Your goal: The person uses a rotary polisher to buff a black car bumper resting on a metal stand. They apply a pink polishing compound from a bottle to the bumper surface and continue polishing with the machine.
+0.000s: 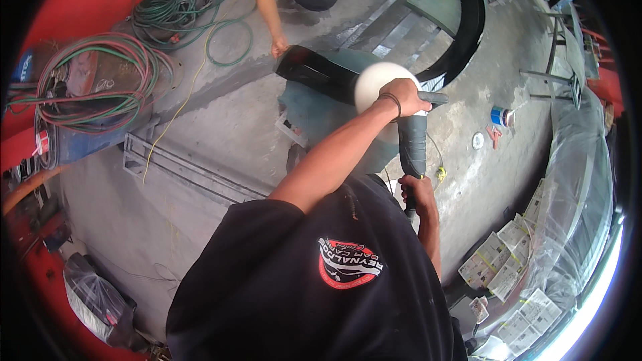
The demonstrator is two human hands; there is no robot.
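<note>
Both my hands hold a corded polisher (412, 147) with a round white pad (374, 85). My left hand (400, 93) is closed around its grey side handle by the pad. Farther back, my right hand (419, 194) wraps the rear grip. The pad lies over the right end of a glossy black curved panel (317, 73); pad and hand hide that end, and I cannot tell if the pad is spinning. A co-worker's hand (279, 47) touches the panel's far left end. Below the panel is a dark greenish flat surface (311, 117).
Coiled hoses (100, 87) hang at the left near a metal frame (194, 170) on the concrete floor. A large black curved part (471, 23) lies at the far right. To the right are a blue can (499, 116) and plastic-covered bodywork (582, 167).
</note>
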